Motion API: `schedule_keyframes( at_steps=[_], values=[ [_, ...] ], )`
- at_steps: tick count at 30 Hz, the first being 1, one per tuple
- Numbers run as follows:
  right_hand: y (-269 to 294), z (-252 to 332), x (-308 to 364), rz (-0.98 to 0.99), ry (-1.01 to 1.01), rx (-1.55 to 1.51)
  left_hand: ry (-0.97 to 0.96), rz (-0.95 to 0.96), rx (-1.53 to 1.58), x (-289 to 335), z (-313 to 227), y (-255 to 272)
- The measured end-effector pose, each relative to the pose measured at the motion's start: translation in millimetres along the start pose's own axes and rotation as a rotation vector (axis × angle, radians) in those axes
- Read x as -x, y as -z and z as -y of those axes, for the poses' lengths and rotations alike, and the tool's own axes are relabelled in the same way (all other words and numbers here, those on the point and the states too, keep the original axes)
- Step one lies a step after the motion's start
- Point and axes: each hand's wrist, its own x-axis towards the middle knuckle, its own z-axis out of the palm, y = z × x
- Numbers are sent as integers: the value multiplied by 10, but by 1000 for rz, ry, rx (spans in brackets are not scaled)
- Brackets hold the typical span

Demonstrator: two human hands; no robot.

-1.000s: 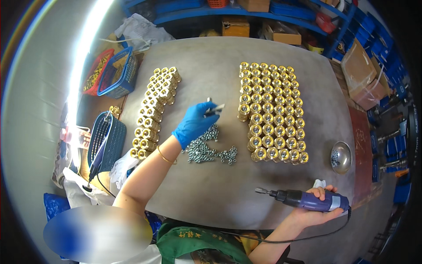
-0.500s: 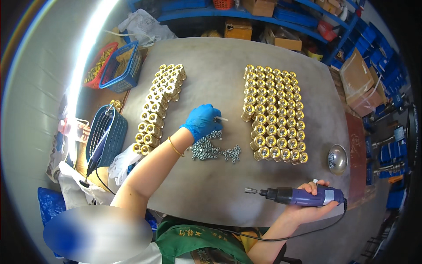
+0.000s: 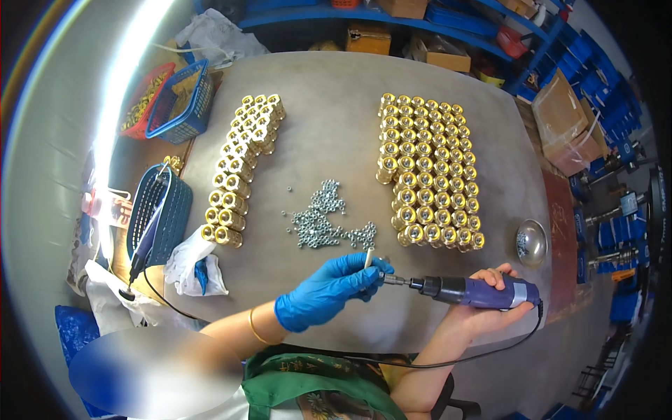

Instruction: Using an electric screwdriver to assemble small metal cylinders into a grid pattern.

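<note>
My left hand [image 3: 329,288], in a blue glove, pinches a thin white rod [image 3: 369,258] that sticks up between thumb and fingers. Its fingertips meet the bit of a purple and black electric screwdriver [image 3: 458,290]; whatever else they hold there is hidden. Bare fingers of my right hand [image 3: 490,311] wrap round the screwdriver's body, which points left. Beyond the left hand lies a loose pile of small silver nuts [image 3: 318,225]. Brass fittings stand upright in a large block [image 3: 427,171] on the right and a narrower block [image 3: 236,168] on the left.
A metal bowl [image 3: 532,243] sits near the table's right edge. Leftward are a dark teal basket [image 3: 175,234] with a second electric screwdriver [image 3: 145,241], a blue basket [image 3: 183,128], a red basket [image 3: 131,131] and a plastic bag [image 3: 183,257]. The screwdriver's cord [image 3: 448,365] runs past my front.
My left hand has come back from the nut pile toward me, bringing the white rod to the screwdriver's bit. The right hand and screwdriver have shifted slightly up and left in view.
</note>
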Motion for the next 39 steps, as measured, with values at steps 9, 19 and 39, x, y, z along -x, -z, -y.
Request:
schedule_keyframes(
  at_steps=[9, 19, 39],
  values=[
    [126, 12, 6, -78, 5, 7, 114, 54, 178, 59, 93, -48],
    [326, -14, -111, 36, -95, -134, 150, 128, 10, -59, -143, 40],
    [371, -19, -158, -109, -30, 24, -289, -486, -1281, -855, -788, 1233]
  ],
)
